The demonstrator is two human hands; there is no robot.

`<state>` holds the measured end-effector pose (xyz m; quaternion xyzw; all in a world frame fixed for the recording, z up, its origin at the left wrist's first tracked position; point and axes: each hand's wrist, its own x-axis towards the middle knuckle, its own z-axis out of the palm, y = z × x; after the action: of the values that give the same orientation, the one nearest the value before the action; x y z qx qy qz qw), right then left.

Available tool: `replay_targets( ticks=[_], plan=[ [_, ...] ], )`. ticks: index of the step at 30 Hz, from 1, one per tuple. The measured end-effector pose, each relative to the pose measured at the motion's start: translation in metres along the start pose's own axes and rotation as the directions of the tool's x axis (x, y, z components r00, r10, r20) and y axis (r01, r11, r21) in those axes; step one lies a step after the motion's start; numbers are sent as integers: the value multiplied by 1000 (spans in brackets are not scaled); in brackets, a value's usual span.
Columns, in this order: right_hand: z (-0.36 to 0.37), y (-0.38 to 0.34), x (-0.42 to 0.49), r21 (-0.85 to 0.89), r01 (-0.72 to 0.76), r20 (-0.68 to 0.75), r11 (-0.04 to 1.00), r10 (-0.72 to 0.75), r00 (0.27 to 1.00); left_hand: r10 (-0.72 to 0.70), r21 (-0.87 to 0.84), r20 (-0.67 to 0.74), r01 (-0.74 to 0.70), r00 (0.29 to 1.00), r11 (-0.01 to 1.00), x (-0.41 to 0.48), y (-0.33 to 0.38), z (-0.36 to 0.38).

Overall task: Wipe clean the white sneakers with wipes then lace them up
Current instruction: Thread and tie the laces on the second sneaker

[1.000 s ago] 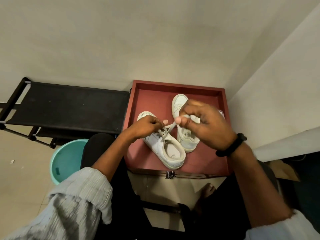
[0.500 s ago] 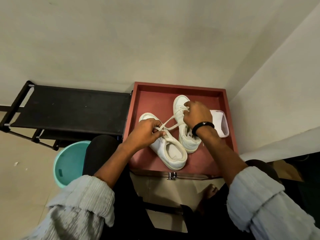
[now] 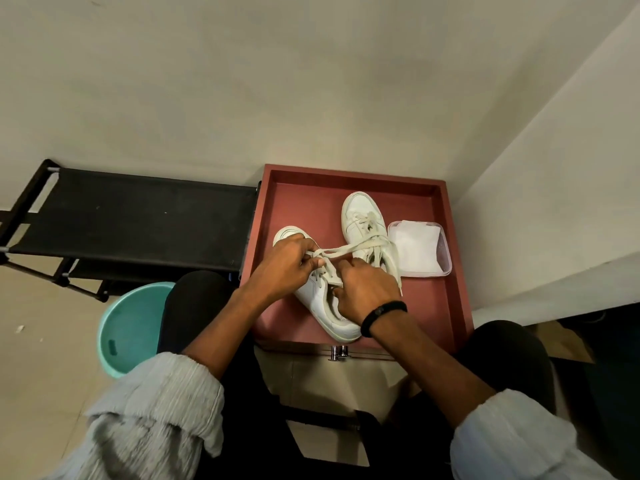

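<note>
White sneakers: two lie side by side in a red tray (image 3: 450,258) with raised walls, set on the surface in a corner between two pale walls. The near sneaker (image 3: 320,299) lies at an angle, toe toward the far left, heel by the tray's near edge. The far sneaker (image 3: 362,220) points away, its laces (image 3: 372,242) loosely crossed and trailing over its side. Both uppers look white and largely clean; the near sneaker's sole edge has a faint greenish tint.

Containers: a clear plastic box (image 3: 445,258) sits just beside the far sneaker, on its right, holding folded white wipes (image 3: 414,249). A teal bucket (image 3: 128,330) stands on the floor to the left of the tray; nothing can be made out inside it.

Hands: the left hand (image 3: 284,268) covers the near sneaker's forefoot, its grip pinched on a lace end. The right hand (image 3: 365,289), with a black wristband (image 3: 382,315), rests over the tongue with its fingers curled down at the eyelets; whether it pinches a lace cannot be told.

Open room: bare tray floor shows along the far wall and the near right corner. A black rack (image 3: 138,216) adjoins the tray's left side.
</note>
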<state>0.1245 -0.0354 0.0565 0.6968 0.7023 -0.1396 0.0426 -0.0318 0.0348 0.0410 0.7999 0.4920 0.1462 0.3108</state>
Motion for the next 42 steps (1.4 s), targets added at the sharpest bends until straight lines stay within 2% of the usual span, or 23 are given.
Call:
replay_targets(
  ticks=[5, 9, 11, 13, 14, 16, 19, 24, 27, 29, 31, 32, 35, 39, 40, 42],
  plan=[
    [7, -7, -1, 61, -28, -24, 998, 30, 999, 6, 4, 6, -6, 1000, 1000, -1, 2, -1],
    [6, -2, 1, 133, -58, 11, 989, 57, 998, 12, 14, 34, -12, 999, 1000, -2, 1, -5],
    [1, 5, 6, 237, -86, -73, 968, 106, 992, 9, 37, 44, -11, 999, 999, -2, 0, -7],
    [-1, 9, 12, 313, -31, -242, 949, 111, 964, 5, 39, 48, -7, 999, 999, -2, -2, -8],
    [0, 9, 16, 313, 26, -310, 949, 76, 948, 5, 29, 51, -6, 999, 1000, -2, -2, -8],
    [6, 8, 23, 269, 110, -349, 957, -10, 937, -1, 6, 61, 0, 998, 1000, -1, -2, -7],
    [23, 2, 29, 289, 124, -307, 949, -31, 951, -17, -16, 71, 18, 997, 1000, -1, -3, -7],
    [44, -11, 28, 516, 78, -261, 853, 71, 963, -52, -71, 58, 56, 997, 996, -2, -5, -6],
    [40, -11, 28, 694, -10, -131, 720, 140, 982, -43, -27, 2, 43, 999, 999, -2, -7, -3],
    [32, -8, 27, 813, -95, 11, 575, 148, 989, -27, 13, -29, 27, 999, 1000, 0, -7, -3],
    [26, -7, 27, 884, -151, 99, 443, 138, 985, 13, 33, -37, -11, 999, 999, 0, -7, -3],
    [25, -6, 26, 895, -161, 117, 416, 130, 985, 40, 37, -34, -38, 999, 999, 0, -6, -4],
    [21, -8, 23, 898, -174, 143, 404, 107, 984, 65, 1, -4, -65, 998, 998, -1, -6, -3],
    [18, -5, 24, 921, -198, 183, 337, 75, 980, -27, -135, 39, 32, 999, 990, -1, -4, -1],
    [19, -3, 26, 920, -189, 178, 344, 64, 982, -50, -136, 64, 58, 997, 989, -1, -4, 1],
    [22, -1, 27, 867, -143, 116, 477, 87, 989, -102, -165, 115, 120, 988, 979, 0, -5, 3]
  ],
)
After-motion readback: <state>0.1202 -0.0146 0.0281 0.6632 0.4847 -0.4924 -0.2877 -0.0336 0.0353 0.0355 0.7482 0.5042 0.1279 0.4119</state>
